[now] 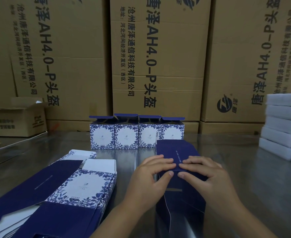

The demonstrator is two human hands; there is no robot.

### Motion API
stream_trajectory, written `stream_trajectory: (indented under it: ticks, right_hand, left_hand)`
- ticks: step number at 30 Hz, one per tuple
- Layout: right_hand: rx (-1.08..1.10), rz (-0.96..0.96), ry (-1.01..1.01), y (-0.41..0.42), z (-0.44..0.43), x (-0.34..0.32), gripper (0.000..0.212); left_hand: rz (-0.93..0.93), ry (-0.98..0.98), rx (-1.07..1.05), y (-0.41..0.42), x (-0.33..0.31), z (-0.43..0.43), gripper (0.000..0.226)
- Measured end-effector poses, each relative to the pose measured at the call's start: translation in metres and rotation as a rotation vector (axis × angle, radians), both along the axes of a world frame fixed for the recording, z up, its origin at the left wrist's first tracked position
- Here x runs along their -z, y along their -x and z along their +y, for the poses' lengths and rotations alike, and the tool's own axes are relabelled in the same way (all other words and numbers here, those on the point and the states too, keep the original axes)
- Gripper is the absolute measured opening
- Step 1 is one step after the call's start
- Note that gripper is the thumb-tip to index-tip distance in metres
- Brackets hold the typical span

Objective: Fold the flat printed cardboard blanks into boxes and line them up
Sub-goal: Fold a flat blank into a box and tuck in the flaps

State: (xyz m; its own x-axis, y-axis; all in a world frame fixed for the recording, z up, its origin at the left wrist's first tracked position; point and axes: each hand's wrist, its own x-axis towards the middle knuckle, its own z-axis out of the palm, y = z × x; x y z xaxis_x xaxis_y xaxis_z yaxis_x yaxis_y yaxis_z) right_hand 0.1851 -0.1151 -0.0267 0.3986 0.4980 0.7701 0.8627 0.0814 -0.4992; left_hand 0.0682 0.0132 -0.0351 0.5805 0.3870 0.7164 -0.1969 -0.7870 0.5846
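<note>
A dark blue box (179,191) lies on its side on the steel table, partly folded. My left hand (149,176) and my right hand (208,174) press on its upper end, fingers on top and thumbs on the near face. A stack of flat blue-and-white floral blanks (79,186) lies to the left of my hands. Several folded floral boxes (136,133) stand in a row at the back, top flaps open; the rightmost is partly hidden behind the box I hold.
Tall brown shipping cartons (158,57) form a wall behind the steel table (235,160). White foam blocks (282,127) are stacked at the right edge. A small open brown carton (19,121) sits at the back left.
</note>
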Motion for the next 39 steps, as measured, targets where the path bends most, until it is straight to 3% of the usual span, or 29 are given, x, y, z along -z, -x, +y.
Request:
stream_trajectory:
  ticks: [29,39]
  right_hand:
    - [0.071,-0.145,-0.042,-0.002,0.001,0.003,0.018]
    - [-0.024,0.022,0.029,-0.008,-0.003,-0.002,0.024]
  left_hand:
    - [-0.035,-0.075,-0.053,-0.002,0.004,0.001,0.022]
    - [0.033,-0.074,-0.072,-0.004,0.0,0.009,0.02]
